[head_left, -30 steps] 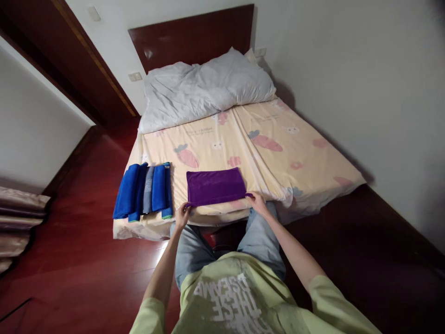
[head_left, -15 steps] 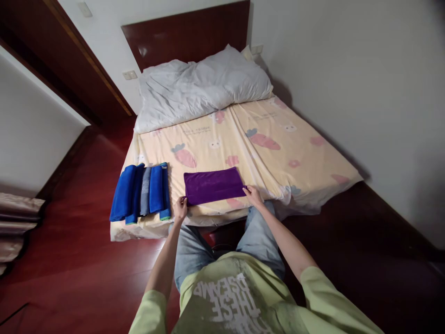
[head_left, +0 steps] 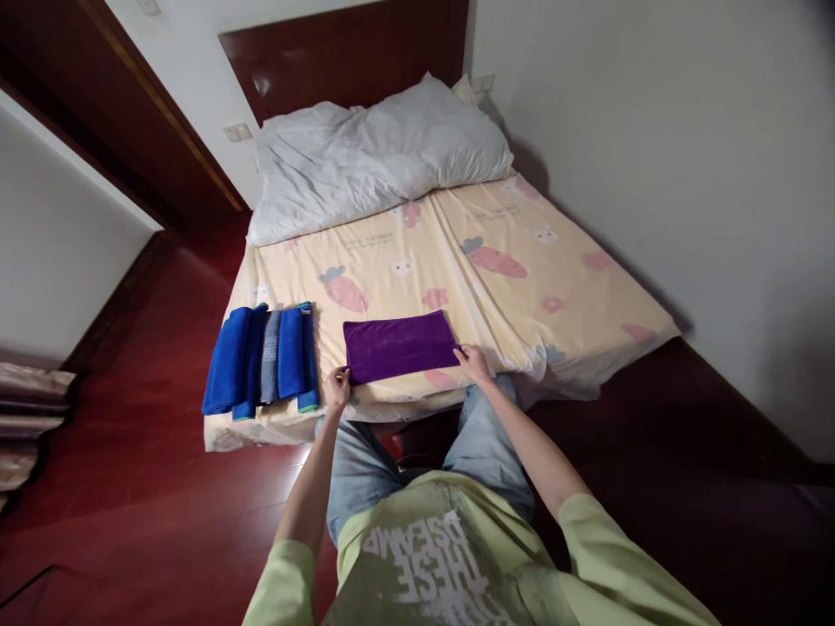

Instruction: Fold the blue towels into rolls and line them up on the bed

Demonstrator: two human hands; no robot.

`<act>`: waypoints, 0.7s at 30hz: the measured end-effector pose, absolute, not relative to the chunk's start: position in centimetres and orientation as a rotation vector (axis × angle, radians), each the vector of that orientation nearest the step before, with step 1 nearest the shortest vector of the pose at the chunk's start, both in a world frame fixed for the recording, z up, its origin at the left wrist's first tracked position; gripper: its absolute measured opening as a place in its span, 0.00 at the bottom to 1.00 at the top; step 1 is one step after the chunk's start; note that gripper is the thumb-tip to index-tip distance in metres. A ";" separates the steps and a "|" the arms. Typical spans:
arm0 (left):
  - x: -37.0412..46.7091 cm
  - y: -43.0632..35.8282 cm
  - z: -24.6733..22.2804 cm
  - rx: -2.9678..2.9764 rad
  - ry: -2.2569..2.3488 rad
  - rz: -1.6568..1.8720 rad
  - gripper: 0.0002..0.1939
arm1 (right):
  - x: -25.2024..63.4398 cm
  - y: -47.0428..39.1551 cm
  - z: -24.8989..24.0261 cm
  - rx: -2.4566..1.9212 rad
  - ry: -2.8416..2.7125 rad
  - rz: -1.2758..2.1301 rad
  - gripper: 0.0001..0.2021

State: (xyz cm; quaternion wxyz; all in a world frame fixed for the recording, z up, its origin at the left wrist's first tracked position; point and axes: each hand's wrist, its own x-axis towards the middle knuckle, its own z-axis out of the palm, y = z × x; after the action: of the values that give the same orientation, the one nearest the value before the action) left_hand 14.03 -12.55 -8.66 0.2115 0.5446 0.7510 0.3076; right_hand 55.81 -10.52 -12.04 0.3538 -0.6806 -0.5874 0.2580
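Observation:
A purple towel [head_left: 400, 348], folded into a flat rectangle, lies on the near edge of the bed. My left hand [head_left: 337, 388] is closed, pinching its near left corner. At the near right corner, my right hand [head_left: 472, 362] pinches the same towel between thumb and fingers. Left of it, several folded towels sit side by side in an overlapping row: blue ones [head_left: 226, 361] with a grey one [head_left: 270, 358] among them.
The bed sheet [head_left: 417, 245] is pale yellow with carrot and rabbit prints. A bunched white quilt [head_left: 378, 165] lies by the dark wooden headboard [head_left: 345, 61]. The wall [head_left: 652, 174] runs along the right, a door [head_left: 123, 113] stands at the far left.
The view has shifted very slightly. Both hands keep hold of the purple towel's near corners, and the towels lie as before.

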 end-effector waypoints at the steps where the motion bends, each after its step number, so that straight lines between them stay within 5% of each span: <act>1: 14.0 -12.6 -8.7 1.514 2.091 0.850 0.17 | 55.8 -10.5 -12.1 -1.759 -1.526 0.662 0.17; 16: 14.7 -13.2 -7.7 1.636 2.094 0.782 0.17 | 54.8 -11.5 -9.7 -1.886 -1.704 0.432 0.13; 21: 15.2 -14.7 -6.2 2.382 1.620 0.577 0.26 | 54.3 -13.8 -7.8 -1.533 -2.136 0.235 0.26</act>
State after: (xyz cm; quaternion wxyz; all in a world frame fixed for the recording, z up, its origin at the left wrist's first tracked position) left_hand 15.17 -14.71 -6.24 0.1016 0.8067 0.5484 0.1955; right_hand 54.28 -13.82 -7.82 0.2485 -0.5625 -0.7839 0.0861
